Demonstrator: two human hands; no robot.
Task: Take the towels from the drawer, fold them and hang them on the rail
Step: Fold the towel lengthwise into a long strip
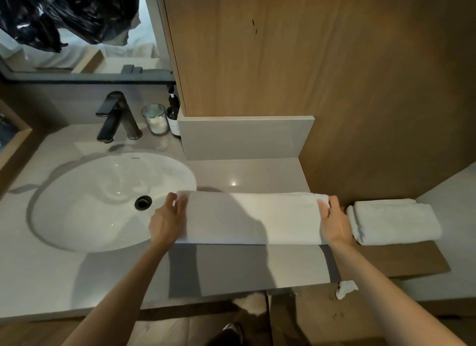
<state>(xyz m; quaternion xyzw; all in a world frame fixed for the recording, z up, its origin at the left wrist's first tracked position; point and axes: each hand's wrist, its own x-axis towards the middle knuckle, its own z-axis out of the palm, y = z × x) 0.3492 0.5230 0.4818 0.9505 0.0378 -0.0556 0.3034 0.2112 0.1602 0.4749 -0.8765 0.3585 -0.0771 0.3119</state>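
A white towel lies folded into a long band across the grey countertop, to the right of the basin. My left hand pinches its left end, fingers curled over the upper corner. My right hand grips the right end the same way. A second white towel, folded into a thick pad, lies just right of my right hand on a brown wooden surface. No rail or drawer is in view.
A white oval basin with a black drain fills the left of the counter. Behind it stand a black tap, a glass jar and a dark pump bottle. A wooden wall panel rises behind. A crumpled tissue lies below the counter's edge.
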